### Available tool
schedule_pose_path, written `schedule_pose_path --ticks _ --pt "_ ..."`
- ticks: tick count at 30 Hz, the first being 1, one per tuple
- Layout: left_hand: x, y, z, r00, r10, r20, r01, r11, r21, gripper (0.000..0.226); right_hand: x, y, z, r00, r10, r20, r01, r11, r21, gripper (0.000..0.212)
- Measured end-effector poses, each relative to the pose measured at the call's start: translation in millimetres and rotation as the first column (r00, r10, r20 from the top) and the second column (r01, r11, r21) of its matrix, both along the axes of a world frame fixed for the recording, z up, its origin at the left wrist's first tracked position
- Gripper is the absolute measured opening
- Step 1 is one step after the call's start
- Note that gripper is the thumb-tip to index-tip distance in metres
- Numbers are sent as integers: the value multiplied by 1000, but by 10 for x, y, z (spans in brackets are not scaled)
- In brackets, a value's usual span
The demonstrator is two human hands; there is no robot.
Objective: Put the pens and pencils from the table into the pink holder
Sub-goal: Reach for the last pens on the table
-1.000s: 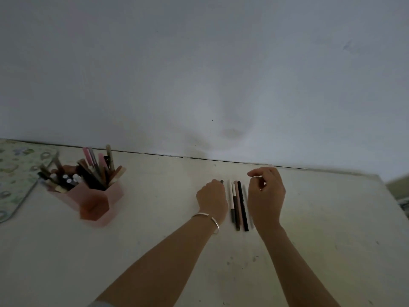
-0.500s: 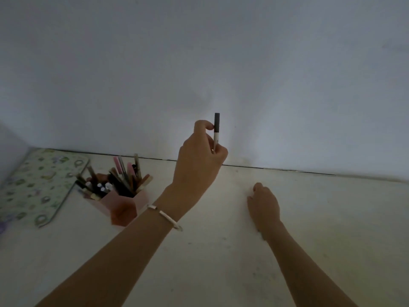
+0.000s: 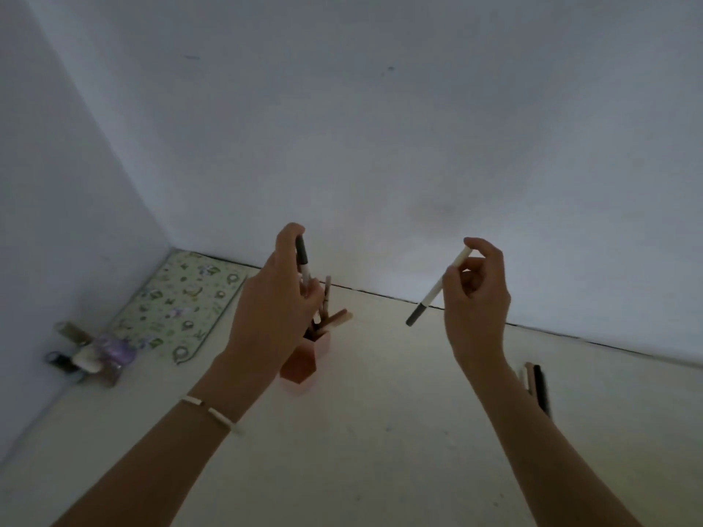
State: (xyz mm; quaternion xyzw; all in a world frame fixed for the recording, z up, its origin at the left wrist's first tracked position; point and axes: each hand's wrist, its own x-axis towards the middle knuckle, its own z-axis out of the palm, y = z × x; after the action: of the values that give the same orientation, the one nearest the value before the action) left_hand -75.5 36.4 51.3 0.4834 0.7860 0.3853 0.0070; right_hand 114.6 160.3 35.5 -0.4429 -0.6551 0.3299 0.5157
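The pink holder [image 3: 304,361] stands on the table, full of several pens, and is partly hidden behind my left hand. My left hand [image 3: 274,306] hovers right over it, shut on a dark-capped pen [image 3: 301,256] held almost upright. To the right, my right hand [image 3: 477,298] is raised above the table and pinches a white pen with a grey tip [image 3: 437,289], which slants down to the left. A few more pens [image 3: 536,386] lie on the table at the right, partly behind my right forearm.
A patterned green mat [image 3: 178,302] lies in the left corner by the wall. In front of it are small items, among them a purple packet [image 3: 114,351] and clips. The walls meet at the far left. The table [image 3: 380,431] is pale.
My left hand carried the dark-capped pen left to just above the holder. My right hand lifted off the table with a white pen. The view swung left.
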Motion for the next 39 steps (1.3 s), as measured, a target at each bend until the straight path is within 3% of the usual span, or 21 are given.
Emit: schedule_pose_path --ticks 3,6,10,14,16,19,23,28,32,35,39 --pt "-44 -94 -222 969 -38 -244 15 995 -96 48 -243 -228 45 998 43 -41 -40 998 58 35" --pt "-50 -109 -373 906 -2 -424 -35 996 -79 47 -382 -384 8 996 70 -60 -66 996 61 36" --pt "-131 -123 -401 923 33 -383 -50 998 -34 42 -538 -575 -64 994 99 -49 -95 993 74 36" --pt "-159 -140 -390 900 -76 -430 -20 976 -215 17 -628 -651 -93 991 102 -83 -97 993 69 33" --pt "-138 -179 -411 885 -110 -452 -31 956 -292 23 -656 -658 -89 992 95 -88 -90 994 66 34" --pt "-197 -249 -318 893 2 -450 -59 992 -113 32 -710 -653 -93 994 110 -26 -106 987 119 35" --pt "-360 -304 -59 920 132 -369 -81 985 150 35 -834 -664 -198 977 122 176 -152 974 170 32" --pt "-414 -364 64 942 146 -302 -90 977 191 38 -916 -687 -432 895 51 443 -226 908 352 18" --pt "-315 -368 17 952 110 -285 -56 980 193 39 -866 -703 -626 730 -26 683 -358 837 414 8" --pt "-82 -273 4 949 58 -310 13 975 224 36 -699 -650 -611 786 -23 618 -330 830 450 27" --pt "514 31 36 942 -99 -319 198 935 295 29 -205 -350 -330 901 -194 388 -25 869 494 37"
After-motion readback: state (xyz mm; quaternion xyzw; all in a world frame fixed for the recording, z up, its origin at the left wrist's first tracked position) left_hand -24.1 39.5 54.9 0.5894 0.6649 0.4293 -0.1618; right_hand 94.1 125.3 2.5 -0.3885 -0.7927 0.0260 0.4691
